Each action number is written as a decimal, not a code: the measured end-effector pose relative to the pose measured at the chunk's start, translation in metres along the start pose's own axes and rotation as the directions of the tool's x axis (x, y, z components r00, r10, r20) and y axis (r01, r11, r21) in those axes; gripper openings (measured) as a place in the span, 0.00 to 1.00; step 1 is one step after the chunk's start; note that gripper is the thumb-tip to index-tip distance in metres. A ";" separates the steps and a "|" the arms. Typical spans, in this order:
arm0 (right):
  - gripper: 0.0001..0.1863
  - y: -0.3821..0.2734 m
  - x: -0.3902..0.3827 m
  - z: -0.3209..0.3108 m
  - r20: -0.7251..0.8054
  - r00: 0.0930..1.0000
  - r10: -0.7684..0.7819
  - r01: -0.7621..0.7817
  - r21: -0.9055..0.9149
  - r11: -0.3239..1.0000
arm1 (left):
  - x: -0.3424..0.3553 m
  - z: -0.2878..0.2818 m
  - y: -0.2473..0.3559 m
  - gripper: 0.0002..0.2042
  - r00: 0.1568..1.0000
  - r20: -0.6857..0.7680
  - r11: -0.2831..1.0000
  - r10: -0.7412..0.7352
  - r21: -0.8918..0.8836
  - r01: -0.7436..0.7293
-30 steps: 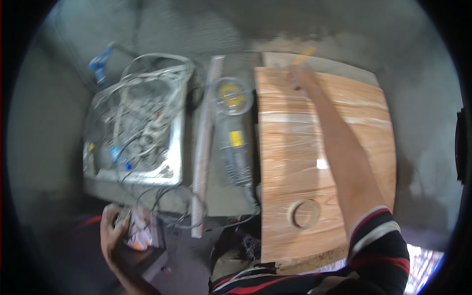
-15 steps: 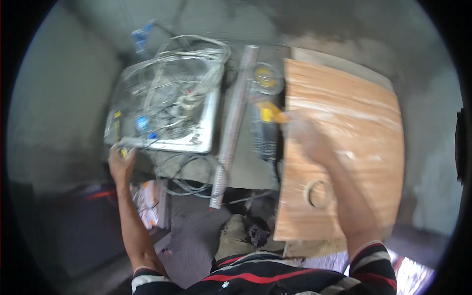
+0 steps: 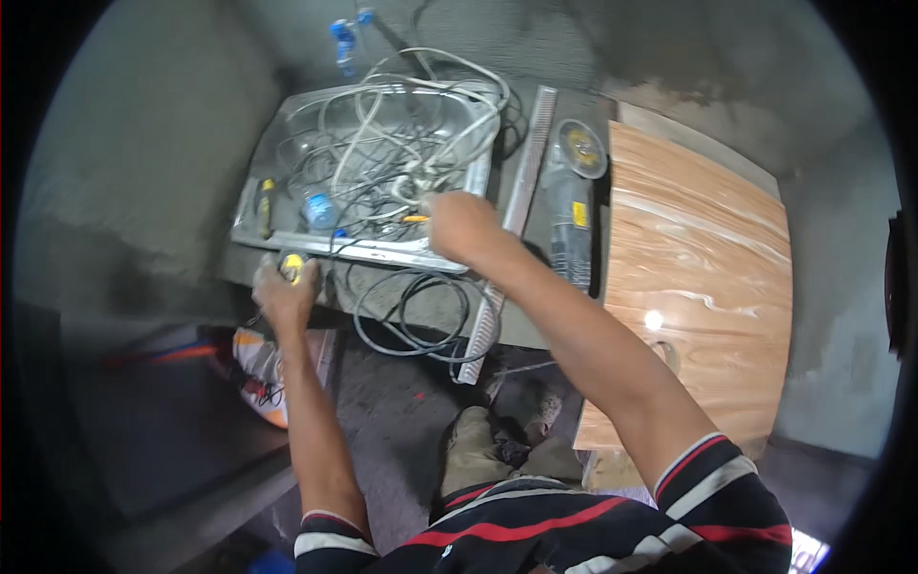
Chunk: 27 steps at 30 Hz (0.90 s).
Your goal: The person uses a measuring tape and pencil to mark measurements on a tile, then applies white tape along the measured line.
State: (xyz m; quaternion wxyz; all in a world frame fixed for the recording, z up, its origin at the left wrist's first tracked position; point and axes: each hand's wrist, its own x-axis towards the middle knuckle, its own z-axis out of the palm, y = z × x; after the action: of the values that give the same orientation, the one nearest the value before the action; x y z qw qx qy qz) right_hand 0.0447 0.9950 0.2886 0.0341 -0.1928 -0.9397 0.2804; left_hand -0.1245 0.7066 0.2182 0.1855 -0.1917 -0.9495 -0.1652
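My left hand [image 3: 285,295] is closed on a yellow tape measure [image 3: 292,268] just below the front rim of a steel sink [image 3: 378,251]. My right hand [image 3: 461,228] grips a slim yellow pencil [image 3: 415,219] at the sink's front right corner. Inside the sink lie tangled white and dark cables [image 3: 382,153], a clear plastic bottle [image 3: 317,209] and a yellow-and-black tool [image 3: 265,206]. An angle grinder [image 3: 571,239] lies right of a long perforated metal strip [image 3: 526,167]. A wood-patterned board [image 3: 698,249] lies farther right, a tape roll [image 3: 667,352] on it partly behind my forearm.
Grey plastered walls [image 3: 143,163] surround the concrete counter [image 3: 239,266]. Blue fittings [image 3: 344,43] stand at the back wall. Coiled black cable [image 3: 411,316] hangs over the front edge. An orange-and-white bag [image 3: 260,362] lies lower left. My legs [image 3: 469,450] are below the counter.
My right hand has moved left from the board's far edge to the sink with the pencil. My left hand has risen toward the sink's front. The view has shifted, moving the scene rightward.
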 end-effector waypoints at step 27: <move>0.09 0.182 -0.402 -0.085 -0.399 0.801 0.447 -0.424 0.150 0.893 | -0.226 -0.103 0.385 0.31 0.237 0.662 0.561 0.711 -0.737 0.377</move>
State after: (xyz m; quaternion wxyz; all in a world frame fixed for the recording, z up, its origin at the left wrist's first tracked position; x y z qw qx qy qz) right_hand 0.4929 1.0251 0.2799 0.1767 -0.4585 -0.8321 0.2571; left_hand 0.2633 0.9339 0.3082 -0.5187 -0.4299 -0.6252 -0.3940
